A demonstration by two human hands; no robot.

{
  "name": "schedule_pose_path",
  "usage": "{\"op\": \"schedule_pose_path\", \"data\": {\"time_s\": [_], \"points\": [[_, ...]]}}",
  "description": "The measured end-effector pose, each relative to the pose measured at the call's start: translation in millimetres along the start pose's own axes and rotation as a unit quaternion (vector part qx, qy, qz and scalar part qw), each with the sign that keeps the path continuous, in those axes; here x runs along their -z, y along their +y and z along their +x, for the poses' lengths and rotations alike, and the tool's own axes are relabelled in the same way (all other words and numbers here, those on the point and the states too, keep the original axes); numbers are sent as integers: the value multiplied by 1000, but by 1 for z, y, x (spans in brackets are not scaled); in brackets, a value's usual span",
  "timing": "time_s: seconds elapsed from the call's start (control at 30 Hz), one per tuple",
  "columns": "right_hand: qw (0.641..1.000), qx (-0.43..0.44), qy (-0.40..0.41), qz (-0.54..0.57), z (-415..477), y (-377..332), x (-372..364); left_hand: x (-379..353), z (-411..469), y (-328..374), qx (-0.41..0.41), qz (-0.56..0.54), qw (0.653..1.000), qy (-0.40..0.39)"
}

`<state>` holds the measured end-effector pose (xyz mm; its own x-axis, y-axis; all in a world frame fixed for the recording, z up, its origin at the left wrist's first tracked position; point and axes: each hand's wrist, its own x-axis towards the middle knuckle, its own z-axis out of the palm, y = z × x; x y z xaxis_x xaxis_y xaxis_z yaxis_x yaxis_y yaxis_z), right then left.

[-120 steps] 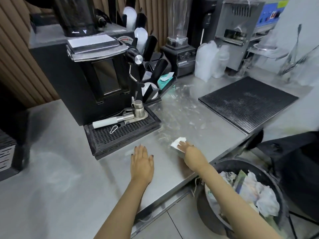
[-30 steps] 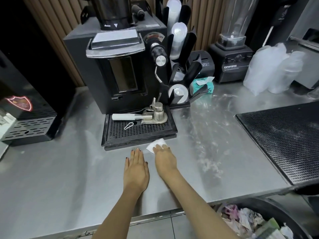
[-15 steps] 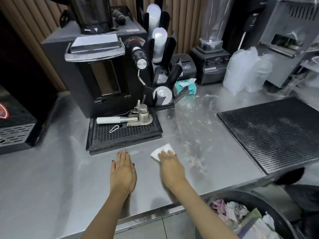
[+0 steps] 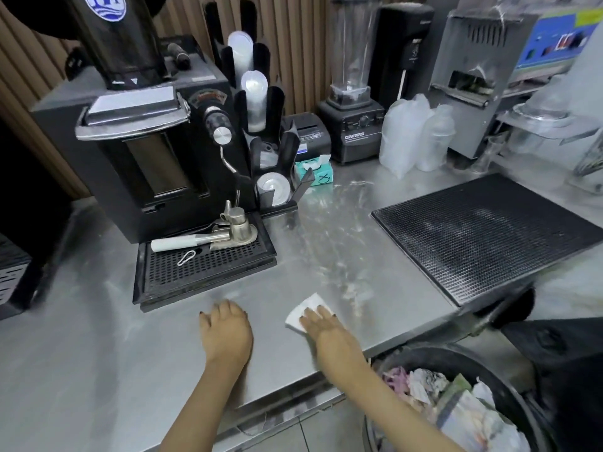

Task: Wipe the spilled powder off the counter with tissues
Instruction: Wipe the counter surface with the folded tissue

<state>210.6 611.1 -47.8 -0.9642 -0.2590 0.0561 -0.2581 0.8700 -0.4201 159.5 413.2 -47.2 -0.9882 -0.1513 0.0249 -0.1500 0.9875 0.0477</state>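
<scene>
Right hand (image 4: 326, 331) lies palm down, fingers straight, pressing a white tissue (image 4: 305, 309) flat on the steel tabletop (image 4: 98, 370) near its front edge. Its forearm reaches in from lower right, above the trash bin (image 4: 456, 360). Left hand (image 4: 226, 331) rests palm down beside it, not touching it, holding nothing, fingers loosely bent and blurred. Tissue sits just left of smeared white powder (image 4: 346, 256), which streaks back toward the teal tissue box (image 4: 315, 172), between the drip tray (image 4: 202, 272) and black mat (image 4: 483, 236).

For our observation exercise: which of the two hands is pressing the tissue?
The right hand, fingers flat on the white tissue beside the powder; the left hand rests on the bare counter.
</scene>
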Motion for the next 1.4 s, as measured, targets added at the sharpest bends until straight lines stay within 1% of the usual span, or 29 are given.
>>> {"op": "schedule_pose_path", "data": {"time_s": [0.03, 0.07, 0.1, 0.17, 0.23, 0.27, 0.3, 0.33, 0.4, 0.5, 0.6, 0.73, 0.8, 0.93, 1.0, 1.03, 1.1, 1.17, 1.23, 1.33, 1.4], "points": [[1000, 27, -10, 10, -12, -1, -7, 1, -2, 13, -26, -19, 999, 8], [1000, 20, -19, 10, -18, 2, -8, 0, -2, 27, -49, -44, 998, 11], [1000, 3, -18, -1, -21, 7, -4, 0, 0, 41, -66, -69, 995, 13], [998, -40, 38, 19, -17, 24, 14, -2, 5, 65, -90, -122, 988, 14], [993, -105, 51, 6, -8, 45, 38, -5, 8, 86, -101, -173, 980, -13], [991, -133, 31, 1, -3, 50, 49, -6, 9, 92, -100, -183, 978, -30], [988, -151, 22, -6, 0, 55, 58, -8, 10, 97, -99, -178, 978, -41], [988, -151, 27, -17, 1, 55, 63, -12, 10, 99, -97, -162, 981, -45], [992, -118, 36, -23, -3, 50, 59, -16, 12, 102, -94, -130, 986, -40], [998, -70, 5, -3, -23, 42, 43, -17, 11, 103, -93, -114, 988, -48], [993, -118, 20, -14, -21, 58, 49, -18, 12, 103, -98, -96, 989, -55], [980, -197, 5, -22, 3, 101, 62, -18, 10, 103, -98, -89, 990, -57], [978, -207, 11, -9, 13, 115, 72, -18, 12, 103, -105, -84, 989, -54], [976, -198, 90, 5, 37, 142, 105, -20, 24, 104, -131, -92, 986, -41], [970, -225, 93, 6, 50, 159, 112, -21, 30, 105, -137, -98, 985, -41], [968, -236, 80, -3, 55, 167, 109, -21, 33, 107, -138, -102, 984, -42], [972, -225, 52, -47, 63, 171, 102, -22, 43, 111, -138, -107, 984, -39], [979, -184, 24, -82, 63, 167, 95, -22, 53, 115, -135, -116, 983, -39], [988, -143, -3, -63, 55, 159, 84, -22, 57, 117, -129, -133, 982, -33], [997, -71, -15, 9, 54, 144, 87, -22, 58, 121, -108, -179, 978, 0], [999, -28, 29, 27, 79, 148, 99, -19, 72, 130, -96, -213, 972, 23]]}}
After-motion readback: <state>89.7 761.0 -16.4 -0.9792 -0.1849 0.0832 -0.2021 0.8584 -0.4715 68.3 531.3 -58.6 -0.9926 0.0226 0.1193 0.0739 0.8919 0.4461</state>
